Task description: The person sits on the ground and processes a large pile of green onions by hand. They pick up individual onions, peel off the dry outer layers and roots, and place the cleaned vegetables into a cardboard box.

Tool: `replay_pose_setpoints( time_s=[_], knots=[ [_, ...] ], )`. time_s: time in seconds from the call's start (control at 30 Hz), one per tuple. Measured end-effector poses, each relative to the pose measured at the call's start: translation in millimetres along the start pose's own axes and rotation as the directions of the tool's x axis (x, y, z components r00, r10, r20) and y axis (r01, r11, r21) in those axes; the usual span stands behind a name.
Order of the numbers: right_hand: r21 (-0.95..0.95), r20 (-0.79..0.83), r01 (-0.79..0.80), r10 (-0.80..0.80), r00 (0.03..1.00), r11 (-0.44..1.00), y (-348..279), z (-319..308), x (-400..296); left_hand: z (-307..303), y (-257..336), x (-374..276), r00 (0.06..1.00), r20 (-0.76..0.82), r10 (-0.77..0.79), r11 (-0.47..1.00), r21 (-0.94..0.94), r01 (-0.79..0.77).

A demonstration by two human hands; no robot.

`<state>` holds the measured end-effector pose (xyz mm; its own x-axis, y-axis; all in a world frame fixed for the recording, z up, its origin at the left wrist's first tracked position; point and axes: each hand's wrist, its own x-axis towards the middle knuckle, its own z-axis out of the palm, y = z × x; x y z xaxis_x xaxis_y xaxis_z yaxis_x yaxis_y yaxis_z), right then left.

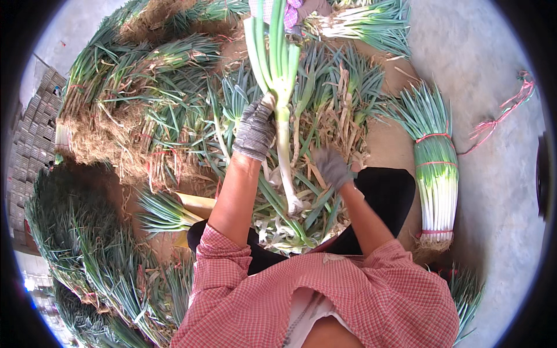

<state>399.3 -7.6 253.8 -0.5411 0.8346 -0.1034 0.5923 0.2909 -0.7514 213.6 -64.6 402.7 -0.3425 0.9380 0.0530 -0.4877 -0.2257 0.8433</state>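
Observation:
My left hand (256, 130), in a grey knitted glove, grips one large green onion (283, 143) at the neck where its leaves branch. Its leaves point away from me and its white root end hangs down between my knees. My right hand (331, 167), also gloved, is blurred by motion; it is to the right of the stalk and apart from it, above loose leaves. Whether its fingers hold anything cannot be made out. Stripped leaves and peelings (278, 235) lie heaped under the stalk. Beyond my hands are untrimmed green onions (343, 91) with dry brown outer leaves.
A tied bundle of cleaned green onions (436, 174) lies at right, near pink strings (491, 126) on the concrete floor (487, 209). Rooty bundles (117, 135) are piled at left. Trimmed onions (169, 213) rest by my left knee. Another person's sleeve (292, 13) shows at the top.

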Motion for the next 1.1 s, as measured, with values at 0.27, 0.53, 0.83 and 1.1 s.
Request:
replay_pose_setpoints(
  time_s=[0.27,0.53,0.83,1.1],
  knots=[
    [0.783,-0.323,0.409,-0.256,0.911,0.468,-123,-87,32,30,-42,-31,0.993,-0.107,-0.059,0.992,0.103,0.070],
    [0.971,-0.237,0.240,-0.118,0.964,0.010,-118,-69,15,39,-67,-74,0.953,0.016,0.301,0.655,0.723,-0.219],
    [0.968,-0.249,0.250,-0.039,0.968,0.024,-125,-69,-16,53,-66,-81,0.869,0.202,0.452,-0.121,0.979,-0.165],
    [0.942,-0.333,0.331,-0.028,0.943,-0.049,-120,-60,-34,34,-67,-88,0.928,0.092,0.361,0.177,0.970,-0.165]
  ],
)
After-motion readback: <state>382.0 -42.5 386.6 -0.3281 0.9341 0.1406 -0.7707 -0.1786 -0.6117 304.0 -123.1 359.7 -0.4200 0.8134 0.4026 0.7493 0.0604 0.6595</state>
